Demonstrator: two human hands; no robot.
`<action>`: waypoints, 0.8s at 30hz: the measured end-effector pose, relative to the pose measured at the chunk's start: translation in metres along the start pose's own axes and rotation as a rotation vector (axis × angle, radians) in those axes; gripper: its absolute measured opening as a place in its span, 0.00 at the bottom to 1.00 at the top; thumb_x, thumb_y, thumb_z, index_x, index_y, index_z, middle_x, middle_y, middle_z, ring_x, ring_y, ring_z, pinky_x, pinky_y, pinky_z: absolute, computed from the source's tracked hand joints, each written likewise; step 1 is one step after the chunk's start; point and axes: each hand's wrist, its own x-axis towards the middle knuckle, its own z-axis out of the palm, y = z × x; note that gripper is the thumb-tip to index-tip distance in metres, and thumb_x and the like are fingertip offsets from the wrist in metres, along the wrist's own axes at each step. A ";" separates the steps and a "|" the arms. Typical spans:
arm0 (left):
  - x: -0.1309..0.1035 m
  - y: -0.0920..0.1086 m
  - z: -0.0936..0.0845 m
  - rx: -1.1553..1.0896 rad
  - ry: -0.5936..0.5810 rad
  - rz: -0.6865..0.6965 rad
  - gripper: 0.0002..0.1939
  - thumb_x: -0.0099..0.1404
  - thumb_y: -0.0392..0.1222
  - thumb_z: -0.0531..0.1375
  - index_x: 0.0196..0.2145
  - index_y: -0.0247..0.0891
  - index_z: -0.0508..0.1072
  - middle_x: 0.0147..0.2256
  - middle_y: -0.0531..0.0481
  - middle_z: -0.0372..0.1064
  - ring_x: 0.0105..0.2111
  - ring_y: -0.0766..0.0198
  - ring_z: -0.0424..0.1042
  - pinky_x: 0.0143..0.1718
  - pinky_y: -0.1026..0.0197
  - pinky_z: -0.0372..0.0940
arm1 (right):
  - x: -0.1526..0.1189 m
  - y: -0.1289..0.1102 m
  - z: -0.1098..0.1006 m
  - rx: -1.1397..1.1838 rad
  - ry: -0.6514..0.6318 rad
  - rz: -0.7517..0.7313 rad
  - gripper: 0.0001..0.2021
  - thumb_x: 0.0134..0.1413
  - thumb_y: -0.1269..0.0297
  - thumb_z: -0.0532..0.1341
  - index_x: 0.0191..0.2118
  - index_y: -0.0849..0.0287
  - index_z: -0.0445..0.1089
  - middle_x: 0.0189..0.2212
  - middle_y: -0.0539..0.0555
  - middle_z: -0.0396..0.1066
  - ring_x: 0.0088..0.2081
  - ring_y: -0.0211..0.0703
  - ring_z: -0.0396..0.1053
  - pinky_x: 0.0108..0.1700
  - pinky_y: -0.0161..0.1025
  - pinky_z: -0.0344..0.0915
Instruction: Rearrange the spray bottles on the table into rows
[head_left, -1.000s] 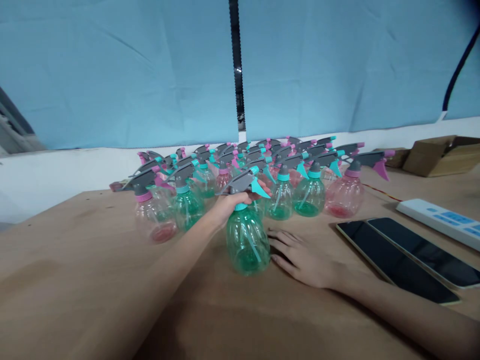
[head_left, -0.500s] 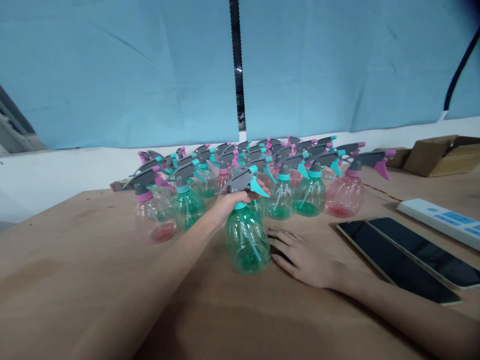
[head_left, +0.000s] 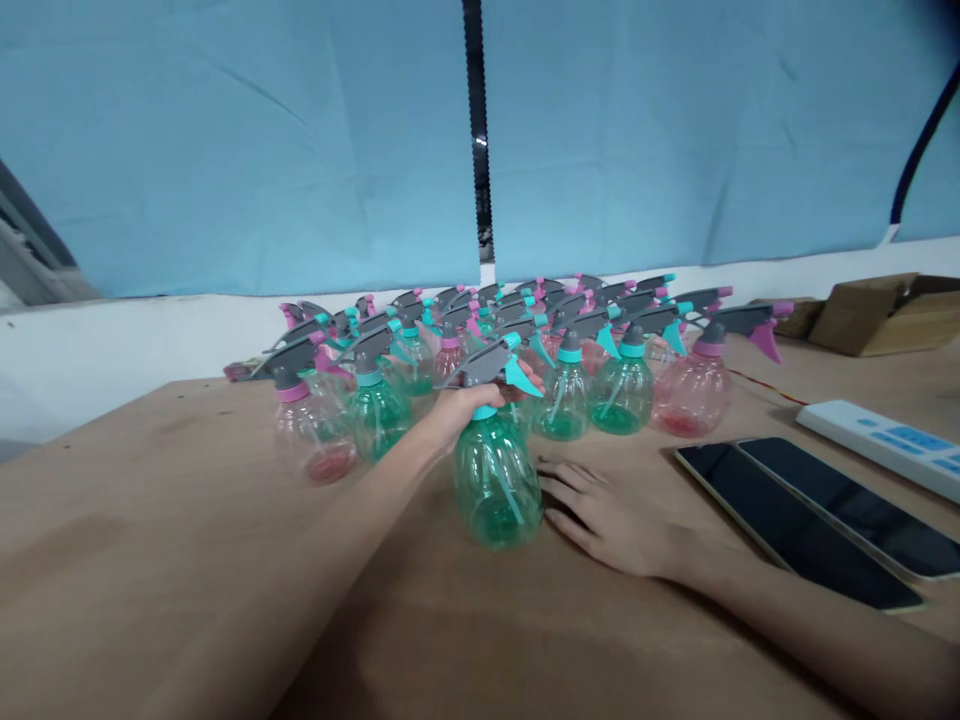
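Note:
My left hand (head_left: 465, 408) is closed around the neck of a green see-through spray bottle (head_left: 498, 490), just under its grey head and turquoise trigger. The bottle is upright on the wooden table (head_left: 187, 600), with a thin dip tube visible inside. Some of my left fingers are hidden behind the neck. To the right of the bottle, my right hand (head_left: 600, 515) lies flat on the table with its fingers stretched out and nothing in it. Its fingertips are close to the bottle's side; whether they touch it I cannot tell.
Behind stand several more spray bottles, among them a pink one (head_left: 690, 395) and a green one (head_left: 379, 415). Two dark-screened phones (head_left: 795, 530) lie at the right, near a white power strip (head_left: 885, 440). An open cardboard box (head_left: 862, 320) sits farther back.
The whole view has shifted very slightly. Both hands and the held spray bottle keep their places on the table.

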 end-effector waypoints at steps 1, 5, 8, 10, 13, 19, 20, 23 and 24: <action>0.000 0.000 0.000 -0.014 -0.010 -0.008 0.15 0.48 0.36 0.56 0.34 0.34 0.76 0.28 0.46 0.73 0.31 0.55 0.72 0.36 0.53 0.65 | 0.000 0.000 0.000 -0.001 0.004 -0.002 0.19 0.61 0.64 0.49 0.57 0.58 0.58 0.55 0.59 0.59 0.58 0.49 0.54 0.57 0.52 0.53; -0.003 0.000 0.001 -0.049 -0.035 -0.021 0.15 0.49 0.37 0.56 0.35 0.35 0.76 0.29 0.46 0.73 0.33 0.54 0.72 0.37 0.53 0.64 | 0.000 -0.001 -0.001 -0.004 0.007 -0.002 0.19 0.61 0.64 0.49 0.56 0.58 0.58 0.55 0.60 0.59 0.57 0.49 0.55 0.57 0.53 0.54; -0.004 0.002 0.002 -0.031 -0.028 -0.025 0.14 0.49 0.37 0.56 0.34 0.35 0.76 0.27 0.47 0.73 0.33 0.54 0.72 0.37 0.53 0.64 | 0.000 -0.001 -0.002 0.004 -0.001 -0.002 0.19 0.61 0.64 0.49 0.56 0.59 0.58 0.55 0.60 0.59 0.57 0.49 0.54 0.57 0.52 0.54; -0.004 0.003 0.002 -0.014 -0.028 -0.028 0.12 0.49 0.37 0.57 0.32 0.35 0.76 0.26 0.47 0.72 0.32 0.54 0.72 0.37 0.53 0.64 | 0.000 -0.001 -0.001 0.018 0.006 -0.002 0.19 0.61 0.64 0.49 0.57 0.57 0.58 0.55 0.59 0.59 0.57 0.49 0.55 0.57 0.52 0.54; -0.004 0.002 0.003 -0.017 -0.029 -0.021 0.13 0.49 0.37 0.56 0.33 0.35 0.76 0.27 0.47 0.73 0.33 0.54 0.72 0.38 0.53 0.64 | 0.000 -0.001 0.000 0.023 0.012 0.002 0.19 0.61 0.64 0.49 0.57 0.56 0.57 0.55 0.59 0.59 0.57 0.49 0.55 0.57 0.53 0.54; -0.001 0.000 0.002 -0.042 -0.006 -0.007 0.17 0.47 0.35 0.56 0.37 0.35 0.76 0.31 0.46 0.74 0.32 0.56 0.72 0.39 0.52 0.64 | 0.000 -0.001 0.000 0.006 0.004 0.000 0.19 0.61 0.64 0.48 0.57 0.58 0.58 0.55 0.59 0.59 0.58 0.49 0.54 0.57 0.52 0.54; -0.001 0.000 0.001 -0.041 -0.007 -0.006 0.18 0.47 0.35 0.56 0.37 0.35 0.76 0.31 0.46 0.74 0.32 0.56 0.72 0.38 0.53 0.64 | 0.000 -0.001 0.000 0.006 0.006 0.000 0.19 0.61 0.64 0.48 0.56 0.58 0.58 0.55 0.59 0.59 0.58 0.49 0.54 0.57 0.52 0.54; -0.001 -0.001 0.000 -0.041 -0.013 -0.022 0.17 0.47 0.35 0.56 0.35 0.34 0.76 0.29 0.46 0.74 0.32 0.55 0.72 0.37 0.53 0.65 | 0.000 0.000 0.000 0.015 0.018 -0.001 0.19 0.61 0.64 0.49 0.57 0.57 0.58 0.55 0.59 0.60 0.57 0.49 0.55 0.57 0.52 0.54; -0.002 -0.001 0.000 -0.040 -0.014 -0.035 0.16 0.47 0.36 0.56 0.35 0.34 0.76 0.28 0.46 0.74 0.32 0.54 0.72 0.37 0.53 0.65 | 0.000 0.000 0.000 0.016 0.021 -0.001 0.19 0.60 0.64 0.49 0.57 0.57 0.58 0.55 0.59 0.60 0.57 0.49 0.55 0.57 0.53 0.54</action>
